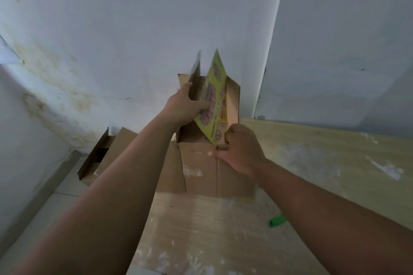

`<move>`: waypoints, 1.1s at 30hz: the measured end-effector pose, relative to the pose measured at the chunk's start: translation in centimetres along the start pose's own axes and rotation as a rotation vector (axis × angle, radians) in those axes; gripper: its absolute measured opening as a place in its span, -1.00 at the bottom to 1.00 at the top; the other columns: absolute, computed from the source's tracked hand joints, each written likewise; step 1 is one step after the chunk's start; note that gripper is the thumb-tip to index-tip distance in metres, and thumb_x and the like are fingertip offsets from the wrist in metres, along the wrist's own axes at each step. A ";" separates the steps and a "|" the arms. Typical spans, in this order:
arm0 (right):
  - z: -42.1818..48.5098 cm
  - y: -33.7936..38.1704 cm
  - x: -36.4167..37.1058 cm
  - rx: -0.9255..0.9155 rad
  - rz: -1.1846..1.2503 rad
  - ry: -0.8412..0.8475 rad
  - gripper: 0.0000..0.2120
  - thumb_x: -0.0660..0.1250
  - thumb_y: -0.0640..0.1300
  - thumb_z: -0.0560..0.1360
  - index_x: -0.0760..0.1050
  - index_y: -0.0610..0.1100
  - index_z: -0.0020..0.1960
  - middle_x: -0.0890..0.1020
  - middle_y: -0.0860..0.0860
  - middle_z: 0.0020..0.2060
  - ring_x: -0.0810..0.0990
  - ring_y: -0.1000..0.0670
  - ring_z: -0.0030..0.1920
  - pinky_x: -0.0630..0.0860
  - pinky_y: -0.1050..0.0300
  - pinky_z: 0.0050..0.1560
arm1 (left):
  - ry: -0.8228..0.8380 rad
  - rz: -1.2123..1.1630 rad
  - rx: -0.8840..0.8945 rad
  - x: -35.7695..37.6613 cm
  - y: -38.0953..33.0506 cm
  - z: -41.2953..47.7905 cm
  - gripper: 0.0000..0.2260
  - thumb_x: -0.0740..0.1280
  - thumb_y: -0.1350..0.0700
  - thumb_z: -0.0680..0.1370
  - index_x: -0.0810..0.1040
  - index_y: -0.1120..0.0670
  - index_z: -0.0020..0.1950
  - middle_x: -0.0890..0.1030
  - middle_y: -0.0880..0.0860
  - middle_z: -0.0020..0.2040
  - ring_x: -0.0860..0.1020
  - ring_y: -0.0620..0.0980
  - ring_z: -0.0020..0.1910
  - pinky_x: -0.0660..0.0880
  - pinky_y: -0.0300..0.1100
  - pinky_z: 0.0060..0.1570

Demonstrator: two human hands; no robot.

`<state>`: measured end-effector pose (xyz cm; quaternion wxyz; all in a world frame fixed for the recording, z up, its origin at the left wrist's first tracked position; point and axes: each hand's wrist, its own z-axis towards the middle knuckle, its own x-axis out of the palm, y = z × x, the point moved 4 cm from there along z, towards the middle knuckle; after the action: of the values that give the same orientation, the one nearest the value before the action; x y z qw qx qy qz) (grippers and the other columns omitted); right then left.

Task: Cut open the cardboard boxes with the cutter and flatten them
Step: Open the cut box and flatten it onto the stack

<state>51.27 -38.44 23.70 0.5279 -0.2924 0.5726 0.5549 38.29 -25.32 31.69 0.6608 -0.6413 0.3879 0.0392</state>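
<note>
While the cardboard box stands upright on the surface by the wall, the left grip clasps its raised yellow printed flap, apparently to spread the panel for flattening. The right grip, fingers curled, pinches the box rim at the flap's lower corner, steadying it. The green cutter lies unheld on the surface, within reach. Another opened box sits on the floor.
</note>
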 end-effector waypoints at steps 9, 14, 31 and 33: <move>1.4 2.2 2.3 0.147 0.267 0.116 -0.57 0.39 0.23 0.49 0.34 -0.05 -0.29 0.46 0.05 -0.37 0.46 0.02 -0.33 0.30 0.08 -0.35 | -0.109 0.150 0.040 -3.7 0.8 1.2 -0.19 0.12 -0.50 0.53 0.34 0.07 0.55 0.47 0.12 0.46 0.46 0.12 0.38 0.43 0.08 0.34; 1.6 2.0 4.5 0.196 0.178 0.036 -0.59 0.35 0.21 0.52 0.42 -0.05 -0.32 0.53 0.02 -0.37 0.58 -0.09 -0.25 0.36 0.05 -0.29 | -0.164 0.656 0.001 -7.2 7.0 3.9 -0.54 0.19 -0.13 0.59 0.38 0.03 0.44 0.45 0.15 0.31 0.52 0.22 0.18 0.40 0.03 0.03; -1.3 1.1 13.5 0.604 -0.217 0.373 -0.83 0.24 0.06 0.51 0.42 -0.04 -0.11 0.56 -0.02 -0.06 0.51 -0.10 0.04 0.30 -0.03 0.13 | 0.530 0.923 0.277 6.4 28.2 1.2 -0.24 -0.02 -0.44 0.60 -0.35 -0.21 0.63 -0.35 0.07 0.66 -0.31 0.15 0.64 -0.15 0.44 0.52; -2.7 0.8 14.3 0.711 -0.210 0.404 -0.84 0.25 0.05 0.48 0.44 -0.05 -0.13 0.57 -0.04 -0.05 0.50 -0.11 0.03 0.30 -0.03 0.13 | 0.516 0.914 0.314 6.7 29.7 0.4 -0.25 -0.11 -0.48 0.57 -0.43 -0.25 0.59 -0.44 0.03 0.63 -0.39 0.12 0.62 -0.20 0.47 0.50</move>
<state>45.87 -37.25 10.20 0.5265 -0.2518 0.7876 0.1975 26.77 -22.80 3.62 0.5477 -0.2901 0.7777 0.1053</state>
